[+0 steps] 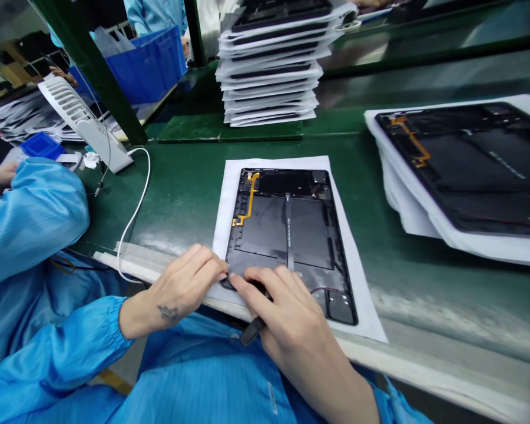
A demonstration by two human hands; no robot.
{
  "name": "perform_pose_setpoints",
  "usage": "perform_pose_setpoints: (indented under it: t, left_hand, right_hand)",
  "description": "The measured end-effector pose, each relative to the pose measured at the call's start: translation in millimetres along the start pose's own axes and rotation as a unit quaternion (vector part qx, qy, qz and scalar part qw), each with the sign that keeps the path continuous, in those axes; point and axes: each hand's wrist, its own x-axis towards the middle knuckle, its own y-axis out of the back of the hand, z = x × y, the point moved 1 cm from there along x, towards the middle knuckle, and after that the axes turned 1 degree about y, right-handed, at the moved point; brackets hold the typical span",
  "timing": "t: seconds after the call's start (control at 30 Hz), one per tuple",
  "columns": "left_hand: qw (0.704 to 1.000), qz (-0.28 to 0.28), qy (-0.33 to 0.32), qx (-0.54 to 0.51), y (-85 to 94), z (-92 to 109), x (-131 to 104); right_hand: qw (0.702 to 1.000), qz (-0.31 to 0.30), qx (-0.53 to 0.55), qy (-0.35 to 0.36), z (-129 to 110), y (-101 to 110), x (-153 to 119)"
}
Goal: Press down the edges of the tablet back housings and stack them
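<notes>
A black tablet housing [269, 227] with an orange flex strip [251, 200] lies on white paper [362, 294] at the front of the green bench. At its near left corner my left hand [185, 285] is closed, thumb and fingers pinched at the edge; what they hold is too small to name. Beside it my right hand [287, 312] curls round a black tool [253, 331], whose thick end sticks out below the palm. The right index fingertip touches the same corner, close to the left fingertips.
A tall stack of housings and paper [269, 76] stands behind. More housings on paper [472, 171] lie at the right. At the left are a white fan [83, 123] with a cable, a blue crate [145, 68] and another person's blue sleeve [30, 218].
</notes>
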Motion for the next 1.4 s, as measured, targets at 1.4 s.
perform_pose_setpoints:
  t: [1.4]
  left_hand:
    - [1.0, 0.02, 0.007, 0.004, 10.6, -3, -17]
  right_hand:
    - [0.995, -0.02, -0.092, 0.046, -2, -6, 1]
